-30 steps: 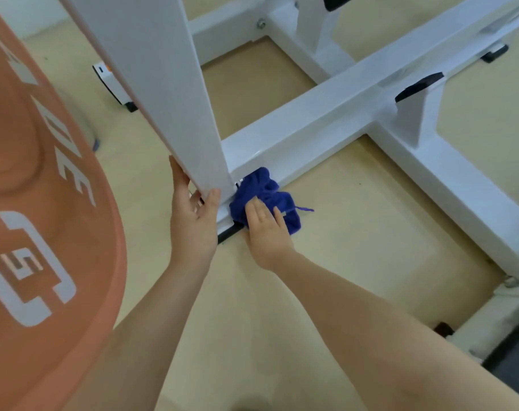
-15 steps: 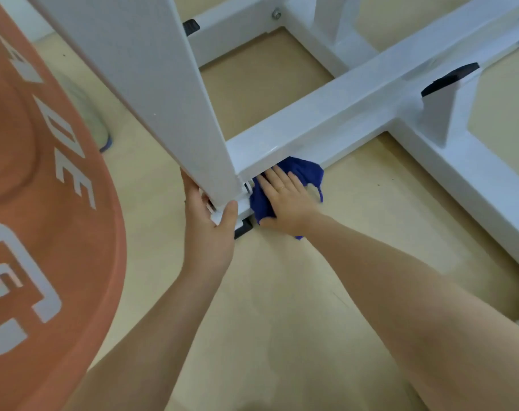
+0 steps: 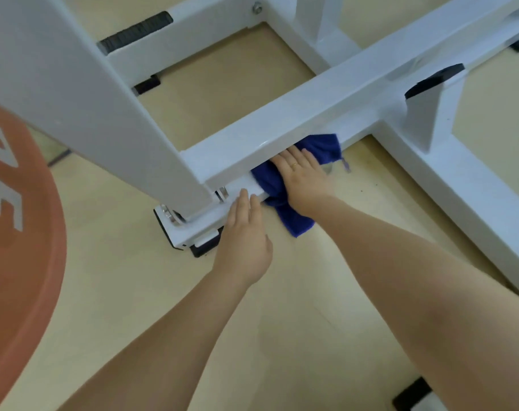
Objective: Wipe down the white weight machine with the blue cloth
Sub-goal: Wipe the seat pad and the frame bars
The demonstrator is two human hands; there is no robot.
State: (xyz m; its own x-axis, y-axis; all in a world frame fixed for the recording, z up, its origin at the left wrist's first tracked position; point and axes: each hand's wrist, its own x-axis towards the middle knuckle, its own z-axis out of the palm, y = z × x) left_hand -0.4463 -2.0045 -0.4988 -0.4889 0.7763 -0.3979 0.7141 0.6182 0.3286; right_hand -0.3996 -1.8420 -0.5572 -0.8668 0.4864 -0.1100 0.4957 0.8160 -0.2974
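Observation:
The white weight machine [image 3: 311, 102] fills the upper part of the view, with a slanted upright at the left and a low base beam crossing toward the right. The blue cloth [image 3: 270, 180] lies bunched on the lower rail under that beam. My right hand [image 3: 304, 179] presses flat on the cloth, fingers straight and reaching under the beam. My left hand [image 3: 244, 235] rests flat on the end of the lower rail, just left of the cloth, fingers straight.
An orange weight plate [image 3: 18, 247] with white lettering fills the left edge. The floor [image 3: 282, 321] is light wood. A second white base rail [image 3: 459, 185] runs down the right side, with a black-capped post [image 3: 430, 96]. Black rubber feet [image 3: 204, 247] sit under the rail end.
My right hand has slid the cloth to the right along the lower rail. My left hand has let go of the upright's foot and now lies flat on the rail end.

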